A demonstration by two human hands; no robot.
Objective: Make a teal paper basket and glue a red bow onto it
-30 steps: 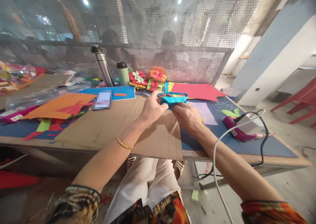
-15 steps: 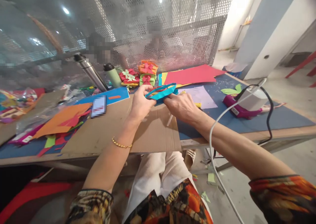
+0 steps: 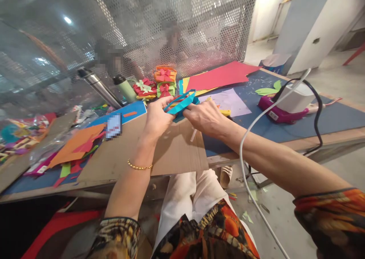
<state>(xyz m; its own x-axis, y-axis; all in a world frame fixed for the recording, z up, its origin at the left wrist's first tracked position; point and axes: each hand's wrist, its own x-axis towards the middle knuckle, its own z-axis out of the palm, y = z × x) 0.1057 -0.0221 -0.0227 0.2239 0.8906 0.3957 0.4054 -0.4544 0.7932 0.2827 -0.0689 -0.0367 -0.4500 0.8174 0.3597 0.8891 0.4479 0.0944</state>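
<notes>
A folded blue paper piece (image 3: 181,105) with orange and red paper inside is held up between my hands, above the brown cardboard (image 3: 176,148). My left hand (image 3: 158,116) pinches its left end between thumb and fingers. At the right end, my right hand (image 3: 203,116) has its fingers closed on the same piece; its fingertips are partly hidden. A thin clear stick (image 3: 194,135) shows below my right hand. Behind the blue piece stand stacked paper pieces with bows (image 3: 165,80).
Red sheets (image 3: 216,76) and a lilac sheet (image 3: 236,101) lie behind and right. A purple power strip (image 3: 281,112) with a white cable (image 3: 245,167) is at the right. Left are orange paper (image 3: 75,145), a phone-like blurred item (image 3: 113,126), and a steel flask (image 3: 99,88).
The camera view has shifted and tilted slightly. Both hands still hold the blue paper piece, which now tilts more steeply up toward the right.
</notes>
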